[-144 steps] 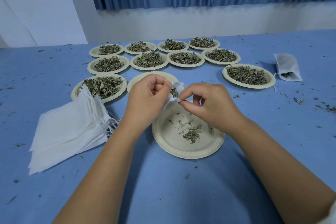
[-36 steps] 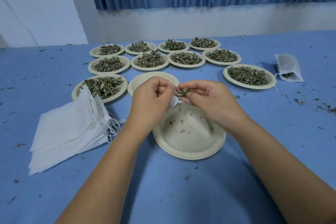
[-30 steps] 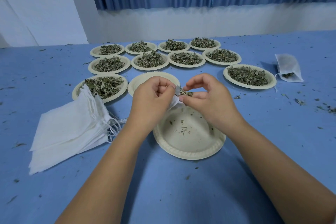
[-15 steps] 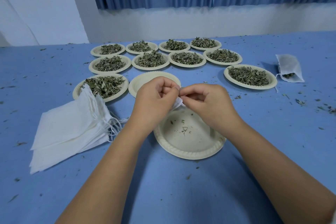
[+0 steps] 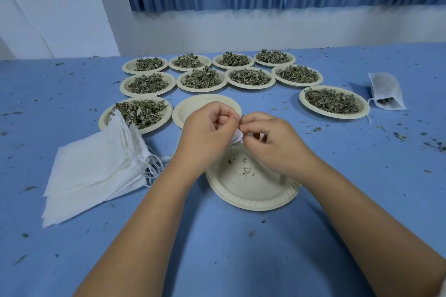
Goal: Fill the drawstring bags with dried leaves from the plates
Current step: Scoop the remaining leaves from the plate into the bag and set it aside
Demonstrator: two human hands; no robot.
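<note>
Your left hand (image 5: 207, 132) and right hand (image 5: 277, 144) had their fingers curled, both pinching the small white bag (image 5: 237, 138) between them, just above the nearly bare plate (image 5: 253, 202) on the blue surface (image 5: 241, 253). The stack of unfilled bags (image 5: 96, 166) lay to its left.

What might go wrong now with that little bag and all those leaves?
The small white bag is only pinched between the left hand and right hand; a slip might spill leaves past the near plate. The stack of empty bags rests against a full plate, so a nudge from the left arm might tip leaves out.
</note>
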